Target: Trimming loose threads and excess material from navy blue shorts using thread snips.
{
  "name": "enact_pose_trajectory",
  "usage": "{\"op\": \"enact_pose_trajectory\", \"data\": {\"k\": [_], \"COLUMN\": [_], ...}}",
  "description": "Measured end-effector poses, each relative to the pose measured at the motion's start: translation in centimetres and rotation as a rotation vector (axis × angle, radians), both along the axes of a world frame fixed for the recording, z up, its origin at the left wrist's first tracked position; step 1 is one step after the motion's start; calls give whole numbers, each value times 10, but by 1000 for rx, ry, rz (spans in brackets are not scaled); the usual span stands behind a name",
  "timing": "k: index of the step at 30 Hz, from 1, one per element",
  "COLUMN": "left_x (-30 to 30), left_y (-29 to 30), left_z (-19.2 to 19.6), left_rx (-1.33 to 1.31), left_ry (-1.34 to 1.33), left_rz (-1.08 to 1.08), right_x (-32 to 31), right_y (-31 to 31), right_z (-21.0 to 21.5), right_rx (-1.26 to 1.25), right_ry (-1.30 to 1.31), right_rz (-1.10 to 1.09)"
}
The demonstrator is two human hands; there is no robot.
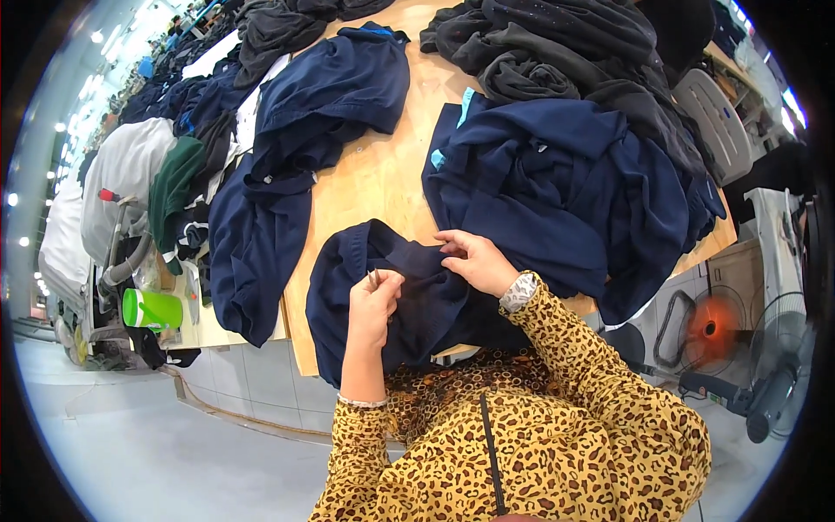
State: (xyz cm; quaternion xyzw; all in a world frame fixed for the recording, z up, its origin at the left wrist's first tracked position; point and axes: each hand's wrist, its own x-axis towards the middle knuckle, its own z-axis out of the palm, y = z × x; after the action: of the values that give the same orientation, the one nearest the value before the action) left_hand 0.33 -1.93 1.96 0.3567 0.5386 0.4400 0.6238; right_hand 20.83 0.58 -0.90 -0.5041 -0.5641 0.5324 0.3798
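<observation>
At the left, a bright green plastic jug (153,310) stands beside a long navy cloth garment (261,235) that trails over the edge of the pale wooden bench (374,178). Next, the left hand (371,309) is curled around a small slim dark item (374,278), mostly hidden by the fingers; its kind I cannot tell. Below and around it, the rumpled navy knit garment (352,265) lies at the bench's front edge, partly hanging toward the lap. The right hand (483,264) appears to pinch that garment's upper edge between thumb and fingertips. If the slim item is sharp, bunched folds beneath it could get nicked. The overhanging weight might drag the garment off the bench should the pinch loosen. Farther right, a large navy cloth heap (557,196) with light-blue trim sits just beside; its matching colour could cause a mix-up. Its overhanging right side might slip toward the orange-centred fan (711,326).
</observation>
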Motion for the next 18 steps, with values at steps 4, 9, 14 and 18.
{"op": "enact_pose_trajectory", "data": {"k": [4,9,14,18], "left_x": [-6,4,10,16], "left_y": [-1,2,13,18], "left_z": [6,20,7,9], "left_rx": [3,145,146,246], "left_ry": [-38,98,196,378], "left_rz": [-31,-103,-142,-112], "right_x": [-13,-37,-40,-33], "right_y": [-3,-2,3,10], "right_z": [36,26,10,1], "right_rx": [732,928,757,488], "right_ry": [-450,-394,-291,-177], "right_rz": [-62,70,-19,-64]}}
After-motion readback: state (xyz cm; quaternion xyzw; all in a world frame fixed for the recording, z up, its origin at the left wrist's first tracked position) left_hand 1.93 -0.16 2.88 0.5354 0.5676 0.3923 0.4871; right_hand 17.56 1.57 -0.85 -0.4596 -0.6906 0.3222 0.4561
